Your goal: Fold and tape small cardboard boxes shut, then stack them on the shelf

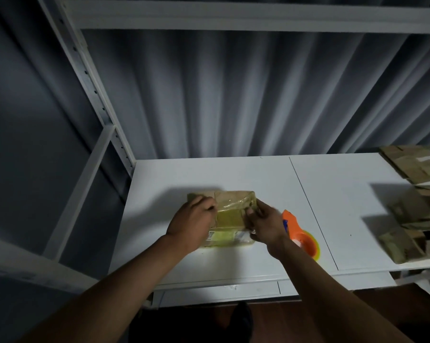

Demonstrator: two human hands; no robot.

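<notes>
Left hand [193, 225] rests on cardboard box [230, 217], fingers curled over its 9 o'clock edge. Right hand [263, 225] pinches its 3 o'clock side. Box lies mid white shelf [258, 174]. Orange tape dispenser [302, 237] just beside at 3 o'clock. Flat cardboard pile [417, 194] farther at 2 o'clock.

Both forearms enter from the lower edge of the frame and are bare for their full visible length; no sleeve, cuff, glove, wristband or watch is seen on either. The left hand [193, 225] and the right hand [264, 225] are likewise bare, and no ring can be made out at this resolution. Below the front edge of the white table [345, 206], one dark shoe [242, 320] is visible on the floor; its detail is lost in shadow.
</notes>
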